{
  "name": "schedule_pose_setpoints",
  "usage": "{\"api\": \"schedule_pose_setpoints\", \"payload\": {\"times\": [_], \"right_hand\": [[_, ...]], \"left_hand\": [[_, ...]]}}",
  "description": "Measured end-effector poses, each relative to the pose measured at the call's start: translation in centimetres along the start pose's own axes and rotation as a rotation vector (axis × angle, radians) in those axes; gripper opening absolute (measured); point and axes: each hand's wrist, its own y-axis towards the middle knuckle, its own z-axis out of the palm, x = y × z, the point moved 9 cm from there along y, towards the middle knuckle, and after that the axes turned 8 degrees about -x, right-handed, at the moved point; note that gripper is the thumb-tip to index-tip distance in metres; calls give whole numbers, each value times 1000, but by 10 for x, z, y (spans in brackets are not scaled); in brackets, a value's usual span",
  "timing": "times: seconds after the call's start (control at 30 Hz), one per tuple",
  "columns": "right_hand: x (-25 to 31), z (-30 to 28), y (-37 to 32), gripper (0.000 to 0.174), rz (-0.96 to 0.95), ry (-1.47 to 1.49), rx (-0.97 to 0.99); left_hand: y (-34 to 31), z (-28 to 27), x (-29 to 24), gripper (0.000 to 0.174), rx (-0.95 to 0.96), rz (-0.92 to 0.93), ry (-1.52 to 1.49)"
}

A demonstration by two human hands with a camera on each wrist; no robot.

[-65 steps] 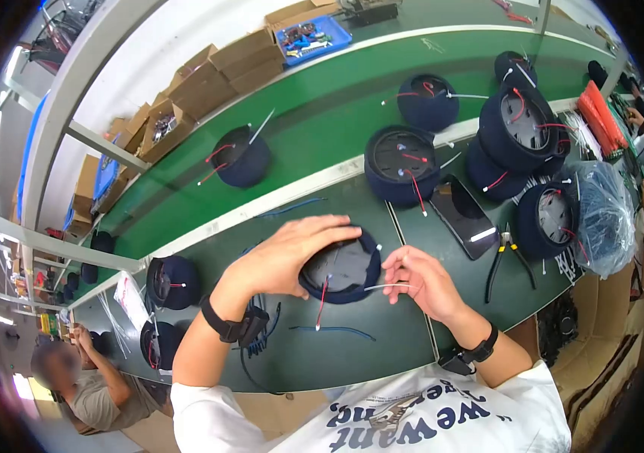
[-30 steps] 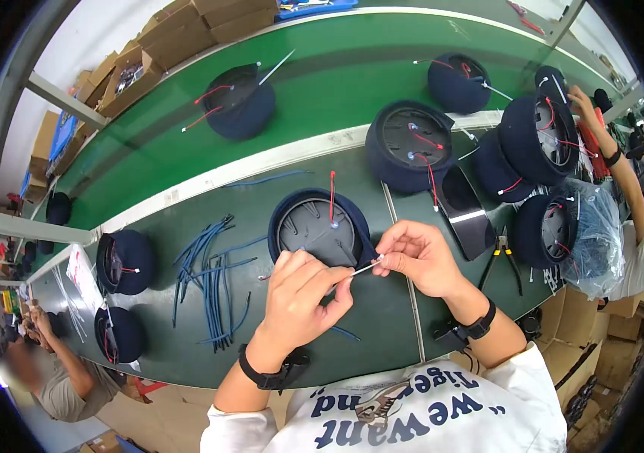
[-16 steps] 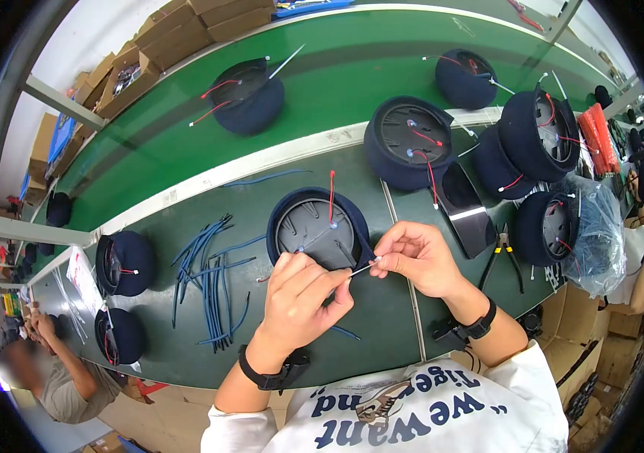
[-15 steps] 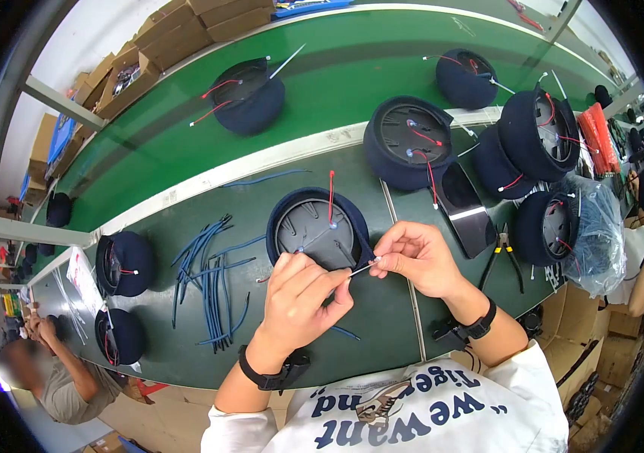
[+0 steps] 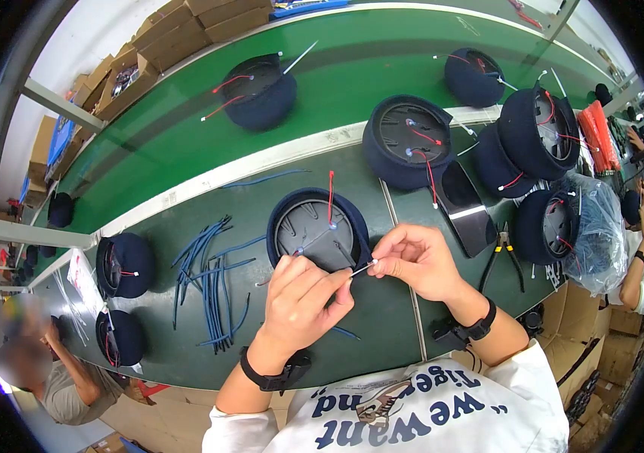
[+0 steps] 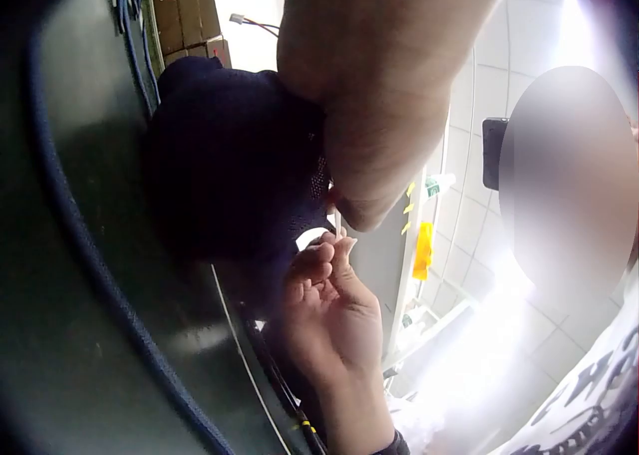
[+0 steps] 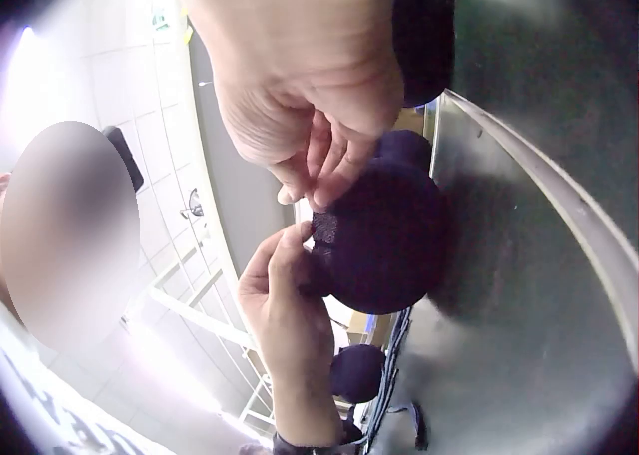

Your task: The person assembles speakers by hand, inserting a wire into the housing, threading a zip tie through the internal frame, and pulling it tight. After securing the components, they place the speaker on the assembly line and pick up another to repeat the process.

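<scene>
A round navy fabric-covered housing [image 5: 346,215] with a grey plastic inner face lies open side up on the bench in the head view. One red lead [image 5: 331,198] stands from it, pointing away. At its near right edge a thin white cable tie [image 5: 362,268] spans between both hands' fingertips. My left hand [image 5: 303,298] pinches its left part, with fingers bent over the near rim. With thumb and forefinger, my right hand [image 5: 421,264] pinches its other end. In the right wrist view, the fingertips meet beside the housing [image 7: 384,235]; the tie is mostly hidden there.
Blue sleeved cords [image 5: 212,287] lie to the left. Similar housings [image 5: 408,143] stand at the back, right and left. A black phone [image 5: 461,211], yellow-and-black cutters [image 5: 503,257] and a plastic bag [image 5: 593,234] are on the right. A metal post [image 5: 31,234] edges the left.
My left hand has gone from spanning the housing to its near edge. The housing has turned, its red lead now pointing away. Over the last second both hands barely move.
</scene>
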Motion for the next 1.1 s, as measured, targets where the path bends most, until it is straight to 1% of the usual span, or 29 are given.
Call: {"api": "schedule_pose_setpoints", "payload": {"times": [0.13, 0.2, 0.23, 0.3, 0.33, 0.43, 0.53, 0.57, 0.63, 0.67, 0.77, 0.83, 0.87, 0.9, 0.93, 0.97, 1.03, 1.07, 1.1], "right_hand": [[14, 16, -4, 10, -171, -142, 5], [7, 15, -5, 8, -70, -78, -1], [3, 15, -5, 7, -20, -49, -1], [6, 17, -4, 6, -70, -66, 29], [7, 18, -4, 6, -93, -75, 44], [17, 14, -4, 6, -165, -192, -21], [42, -2, -2, 9, -280, -305, -70], [49, -10, -1, 8, -273, -310, -65], [56, -14, -1, 9, -252, -375, 83], [53, -15, -2, 9, -206, -419, 222], [54, -17, 7, 24, -111, -32, 105], [48, -17, 16, 51, -138, -183, 179], [44, -12, 19, 56, -154, -325, 124], [44, -4, 22, 62, -167, -466, 65], [42, 10, 28, 95, -193, -667, 178], [38, 19, 35, 104, -208, -710, 245], [22, 33, 51, 122, -246, -799, 372], [12, 38, 59, 137, -120, -724, 417], [11, 42, 62, 137, -151, -711, 422]], "left_hand": [[0, 5, -5, 28, 6, 34, 5], [0, 4, -5, 32, -11, 27, -11], [1, 3, -9, 33, -21, 72, -7], [1, 2, -14, 36, -43, 162, 2], [-2, 2, -17, 38, -22, 192, 38], [-5, 5, -19, 33, -30, 243, 135], [-3, -2, -14, 27, -99, 253, 194], [-4, -3, -12, 25, -97, 239, 214], [-5, -10, -7, 22, -93, 213, 252], [-6, -15, -10, 27, -103, 242, 265], [-19, -68, -29, 36, -230, 156, 285], [-36, -89, -14, 50, -85, 119, 233], [-38, -89, 5, 61, -48, -47, 263], [-51, -82, 36, 58, 27, -235, 205], [-49, -73, 54, 65, 66, -391, 140], [-44, -61, 73, 80, 102, -548, 74], [-31, -32, 85, 130, 124, -500, -195], [-22, -16, 89, 138, 154, -476, -284], [-15, -2, 92, 146, 184, -454, -371]]}}
